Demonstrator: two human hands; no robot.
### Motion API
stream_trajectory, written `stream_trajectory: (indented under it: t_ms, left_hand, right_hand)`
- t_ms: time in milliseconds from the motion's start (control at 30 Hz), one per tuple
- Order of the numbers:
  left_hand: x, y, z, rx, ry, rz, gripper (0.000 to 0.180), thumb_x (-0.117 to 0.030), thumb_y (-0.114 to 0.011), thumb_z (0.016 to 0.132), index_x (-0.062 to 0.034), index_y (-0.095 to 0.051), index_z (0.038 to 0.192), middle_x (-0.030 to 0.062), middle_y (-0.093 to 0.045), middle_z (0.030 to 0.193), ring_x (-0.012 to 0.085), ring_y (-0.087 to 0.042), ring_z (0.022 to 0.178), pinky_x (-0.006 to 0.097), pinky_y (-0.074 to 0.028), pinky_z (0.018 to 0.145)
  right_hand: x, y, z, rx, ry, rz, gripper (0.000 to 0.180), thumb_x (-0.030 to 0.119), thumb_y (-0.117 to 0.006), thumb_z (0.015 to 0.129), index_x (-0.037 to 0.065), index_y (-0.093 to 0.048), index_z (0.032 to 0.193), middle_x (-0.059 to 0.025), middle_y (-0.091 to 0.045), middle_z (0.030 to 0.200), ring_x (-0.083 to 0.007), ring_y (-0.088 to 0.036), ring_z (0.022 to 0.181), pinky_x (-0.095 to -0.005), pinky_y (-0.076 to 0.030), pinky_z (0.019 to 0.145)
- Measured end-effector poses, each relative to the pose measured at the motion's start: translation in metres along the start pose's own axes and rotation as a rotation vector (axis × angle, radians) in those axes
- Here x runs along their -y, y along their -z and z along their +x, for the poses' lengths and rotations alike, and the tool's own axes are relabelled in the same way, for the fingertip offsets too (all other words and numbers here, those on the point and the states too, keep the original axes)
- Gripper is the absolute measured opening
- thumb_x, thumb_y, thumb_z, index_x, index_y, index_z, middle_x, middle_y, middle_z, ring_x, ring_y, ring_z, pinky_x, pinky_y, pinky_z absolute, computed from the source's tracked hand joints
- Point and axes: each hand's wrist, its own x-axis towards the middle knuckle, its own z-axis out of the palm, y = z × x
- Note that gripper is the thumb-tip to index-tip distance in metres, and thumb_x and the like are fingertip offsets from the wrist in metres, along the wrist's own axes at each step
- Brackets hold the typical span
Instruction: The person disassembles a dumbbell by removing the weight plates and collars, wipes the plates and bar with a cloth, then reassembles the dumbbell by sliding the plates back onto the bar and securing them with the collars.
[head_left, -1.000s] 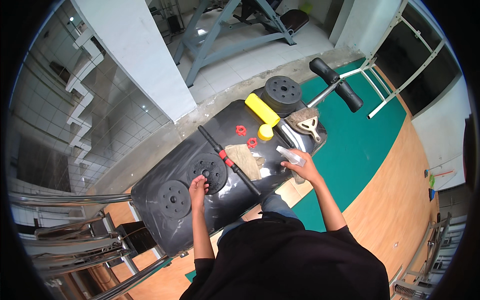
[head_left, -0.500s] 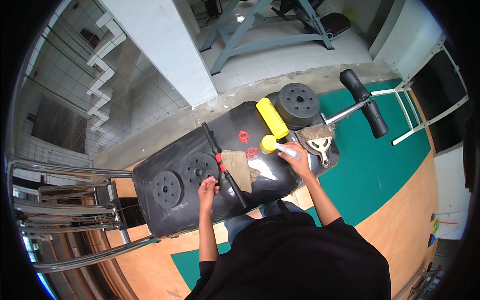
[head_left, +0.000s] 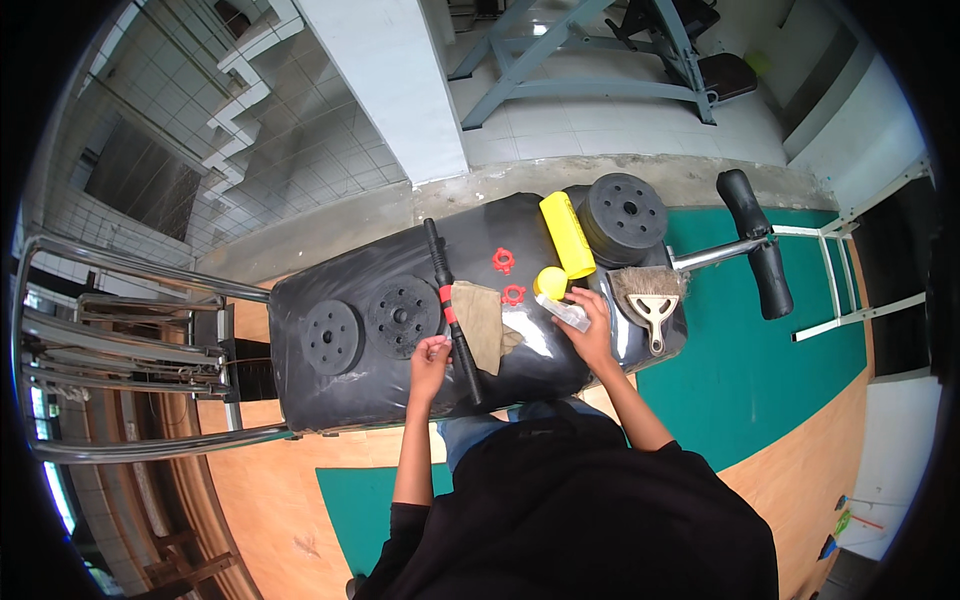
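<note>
My right hand is closed around a small clear plastic bottle, held low over the black padded bench. Just beyond the bottle is a round yellow object; whether the two touch I cannot tell. My left hand has its fingers drawn together, and anything between them is too small to make out. It is between a black weight plate and a black bar with red bands. Beside the bar lies a beige cloth glove. Two red star-shaped collars rest farther back.
A yellow box leans near stacked black plates at the bench's right end, with a wide brush in front. Another plate lies at left. Chrome rails and a padded roller flank the bench.
The view has shifted. My left hand has moved from the plate's near edge toward the banded bar. In my right hand, the clear bottle has come nearer to me relative to the round yellow object.
</note>
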Motion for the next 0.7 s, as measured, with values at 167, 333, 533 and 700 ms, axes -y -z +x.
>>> stream_trajectory:
  t_ms: [167, 333, 533, 700]
  left_hand:
    - [-0.031, -0.037, 0.001, -0.089, -0.197, 0.652, 0.042, -0.023, -0.071, 0.077, 0.0016, -0.054, 0.107, 0.0118, -0.059, 0.091, 0.0232, -0.058, 0.076, 0.032, -0.047, 0.070]
    - [-0.036, -0.061, 0.020, -0.195, -0.221, 0.786, 0.053, -0.025, -0.072, 0.075, 0.0003, -0.047, 0.114, 0.0199, -0.051, 0.110, 0.0375, -0.055, 0.098, 0.043, -0.046, 0.081]
    - [-0.017, -0.061, 0.050, -0.146, -0.151, 0.727, 0.058, -0.022, -0.074, 0.072, 0.0048, -0.044, 0.114, 0.0169, -0.058, 0.090, 0.0371, -0.059, 0.088, 0.042, -0.046, 0.078]
    - [-0.035, -0.063, 0.025, -0.097, -0.136, 0.484, 0.050, -0.021, -0.071, 0.076, 0.0063, -0.048, 0.111, 0.0086, -0.058, 0.078, 0.0218, -0.059, 0.073, 0.033, -0.047, 0.068]
  right_hand:
    - [-0.009, 0.002, -0.009, -0.011, -0.041, 0.006, 0.064, 0.017, -0.082, 0.060, 0.006, -0.053, 0.116, -0.0117, -0.051, 0.123, -0.0305, -0.045, 0.115, -0.0411, -0.033, 0.099]
    - [-0.001, 0.011, -0.028, -0.053, -0.065, -0.110, 0.079, 0.023, -0.084, 0.059, 0.003, -0.042, 0.122, -0.0163, -0.047, 0.119, -0.0326, -0.041, 0.115, -0.0413, -0.030, 0.100]
    - [-0.011, 0.028, -0.076, 0.091, -0.297, -0.139, 0.064, 0.025, -0.085, 0.062, 0.004, -0.041, 0.104, -0.0113, -0.047, 0.094, -0.0227, -0.048, 0.087, -0.0348, -0.041, 0.081]
    - [0.015, 0.041, -0.073, 0.889, -0.519, 0.343, 0.039, 0.024, -0.074, 0.078, 0.002, -0.049, 0.098, -0.0013, -0.052, 0.074, -0.0102, -0.049, 0.066, -0.0244, -0.045, 0.061]
